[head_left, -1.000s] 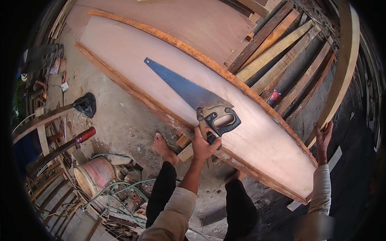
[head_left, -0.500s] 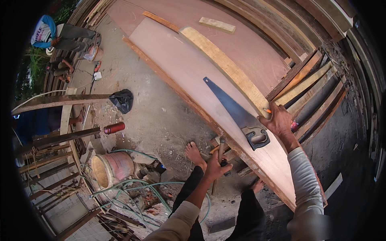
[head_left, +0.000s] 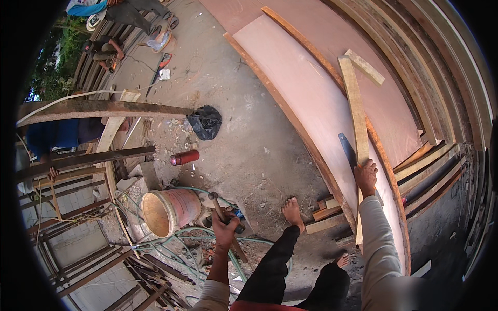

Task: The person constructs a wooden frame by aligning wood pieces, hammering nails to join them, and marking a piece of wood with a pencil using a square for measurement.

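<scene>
My left hand (head_left: 224,232) is closed around a wooden-handled hammer (head_left: 219,208), held above the floor near a bucket. A dark piece beside those fingers is too unclear to name. My right hand (head_left: 366,177) grips a pale timber batten (head_left: 356,109) from above, towards its lower half. The batten lies slantwise across a long pinkish wooden panel (head_left: 295,67) edged with brown strips. Under the batten a handsaw (head_left: 344,144) shows part of its dark blade; its handle is mostly hidden by the batten and my right arm.
A short wood offcut (head_left: 365,67) lies by the batten's far end. Stacked timber (head_left: 430,67) lines the right. On the floor are a paint-stained bucket (head_left: 171,210), a green hose (head_left: 194,230), a red flask (head_left: 184,157) and a black plastic bag (head_left: 204,123). Other people work at far left.
The batten has swung from lying along the panel to crossing it and now covers most of the saw. My left hand has moved left with the hammer. The view has shifted.
</scene>
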A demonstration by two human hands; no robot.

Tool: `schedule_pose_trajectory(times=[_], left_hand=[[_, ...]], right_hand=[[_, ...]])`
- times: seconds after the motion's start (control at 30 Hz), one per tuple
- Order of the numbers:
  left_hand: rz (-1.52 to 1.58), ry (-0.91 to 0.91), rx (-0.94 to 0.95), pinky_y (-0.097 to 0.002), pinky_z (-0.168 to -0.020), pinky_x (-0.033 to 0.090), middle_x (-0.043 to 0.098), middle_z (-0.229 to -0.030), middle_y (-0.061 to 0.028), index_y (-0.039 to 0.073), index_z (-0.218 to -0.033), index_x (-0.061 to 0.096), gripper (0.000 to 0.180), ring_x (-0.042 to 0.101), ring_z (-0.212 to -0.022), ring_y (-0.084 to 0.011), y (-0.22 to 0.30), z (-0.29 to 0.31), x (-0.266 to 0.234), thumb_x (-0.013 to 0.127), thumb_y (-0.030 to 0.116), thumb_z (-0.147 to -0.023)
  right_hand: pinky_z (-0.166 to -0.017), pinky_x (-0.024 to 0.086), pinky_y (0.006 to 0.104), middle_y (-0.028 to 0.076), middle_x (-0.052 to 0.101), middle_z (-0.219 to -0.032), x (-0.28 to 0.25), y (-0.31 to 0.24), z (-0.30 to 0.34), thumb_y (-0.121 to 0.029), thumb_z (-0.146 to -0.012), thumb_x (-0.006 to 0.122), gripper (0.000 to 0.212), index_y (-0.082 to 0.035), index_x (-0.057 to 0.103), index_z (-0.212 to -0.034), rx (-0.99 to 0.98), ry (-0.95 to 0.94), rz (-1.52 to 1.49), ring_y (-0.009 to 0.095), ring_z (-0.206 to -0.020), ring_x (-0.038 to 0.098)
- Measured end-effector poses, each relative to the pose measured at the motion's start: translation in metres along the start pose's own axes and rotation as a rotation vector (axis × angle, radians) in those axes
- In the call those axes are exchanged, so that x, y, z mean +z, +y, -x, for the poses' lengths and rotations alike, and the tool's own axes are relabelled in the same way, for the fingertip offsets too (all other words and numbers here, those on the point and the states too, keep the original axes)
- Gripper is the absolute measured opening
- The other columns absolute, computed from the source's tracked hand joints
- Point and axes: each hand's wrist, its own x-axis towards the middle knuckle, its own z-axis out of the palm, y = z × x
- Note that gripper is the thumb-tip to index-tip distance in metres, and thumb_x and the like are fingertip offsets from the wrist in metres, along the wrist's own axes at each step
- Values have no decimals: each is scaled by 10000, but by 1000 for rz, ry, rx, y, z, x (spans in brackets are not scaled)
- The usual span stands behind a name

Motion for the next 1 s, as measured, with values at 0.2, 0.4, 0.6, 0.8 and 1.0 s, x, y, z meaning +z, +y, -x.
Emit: schedule_pose_trajectory(times=[0.2,0.4,0.6,0.8,1.0], left_hand=[[-201,-17,-9,-300,-695,536,653,-906,-56,25,-1067,520,432,638,-781,-140,13,-46,-10,823,68,-761],[-492,-235,-51,-333,-719,536,670,-889,-94,22,-1064,520,533,653,-765,-193,47,-89,89,873,224,-719],[-538,-430,-12,-396,-741,550,682,-896,-148,-12,-1091,509,615,699,-821,-273,103,-161,231,864,317,-711],[-518,-506,18,-444,-807,566,685,-936,-251,-99,-1126,441,672,715,-847,-376,112,-254,381,805,323,-751],[-610,-561,175,-458,-852,564,673,-992,-289,-104,-1147,432,673,702,-897,-421,83,-304,452,798,331,-785]], right_hand=[[-981,500,576,281,495,-1261,12,-2,-12,-294,-832,669,589,11,376,-1243,48,-9,38,509,-1191,523],[-928,527,564,240,516,-1207,24,5,-12,-287,-828,688,553,-28,387,-1212,37,59,87,463,-1143,544],[-853,555,541,182,516,-1130,14,-3,-2,-262,-800,720,503,-50,428,-1150,62,120,44,415,-1089,558],[-819,552,510,165,534,-1088,3,-10,1,-200,-736,760,515,-42,471,-1132,56,110,34,387,-1028,563],[-811,554,496,156,534,-1083,4,-14,4,-190,-729,767,519,-45,483,-1139,96,121,29,376,-1020,559]])
